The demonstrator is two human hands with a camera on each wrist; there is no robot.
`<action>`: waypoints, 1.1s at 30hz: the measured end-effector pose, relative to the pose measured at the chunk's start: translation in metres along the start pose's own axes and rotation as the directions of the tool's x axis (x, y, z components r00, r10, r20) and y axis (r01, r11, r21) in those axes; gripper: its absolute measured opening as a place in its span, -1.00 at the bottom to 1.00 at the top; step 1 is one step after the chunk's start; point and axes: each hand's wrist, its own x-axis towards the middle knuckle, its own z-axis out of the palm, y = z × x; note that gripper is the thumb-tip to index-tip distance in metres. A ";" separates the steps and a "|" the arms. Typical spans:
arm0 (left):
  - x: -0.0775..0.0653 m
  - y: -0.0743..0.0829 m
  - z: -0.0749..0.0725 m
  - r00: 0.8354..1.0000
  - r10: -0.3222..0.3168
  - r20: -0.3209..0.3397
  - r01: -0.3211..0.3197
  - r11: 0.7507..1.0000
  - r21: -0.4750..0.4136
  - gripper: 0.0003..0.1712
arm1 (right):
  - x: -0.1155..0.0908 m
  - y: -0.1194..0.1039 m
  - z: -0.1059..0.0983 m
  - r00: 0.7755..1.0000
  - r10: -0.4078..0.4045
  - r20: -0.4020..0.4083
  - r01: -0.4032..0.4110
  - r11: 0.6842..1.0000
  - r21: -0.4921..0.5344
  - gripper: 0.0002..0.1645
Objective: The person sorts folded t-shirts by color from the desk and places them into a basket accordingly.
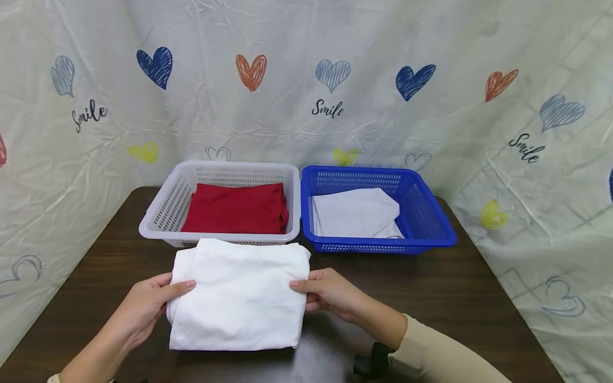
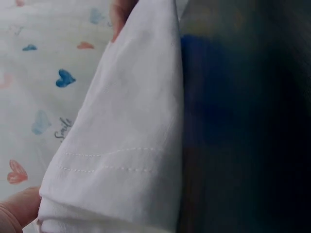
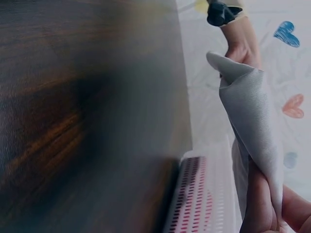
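Note:
A folded white cloth garment (image 1: 239,298) is held up between both hands, in front of the baskets. My left hand (image 1: 146,306) pinches its left edge, thumb on top and fingers behind. On the opposite edge my right hand (image 1: 330,292) grips it the same way. Two rows of stitching run across the white garment (image 2: 116,121) in the left wrist view. From the right wrist view the garment (image 3: 252,111) appears side-on, its layers pinched between thumb and fingers.
A white basket (image 1: 155,226) at the back left holds folded red cloth (image 1: 234,210). Beside it, a blue basket (image 1: 428,223) holds a folded white cloth (image 1: 356,213). Both stand on a dark wooden table (image 1: 431,298), with a heart-printed sheet (image 1: 287,127) hanging behind.

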 end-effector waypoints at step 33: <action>0.007 0.040 0.014 0.997 0.019 0.074 -0.020 1.000 0.009 -0.14 | -0.016 -0.032 -0.025 1.000 0.004 -0.014 -0.005 1.000 -0.028 -0.49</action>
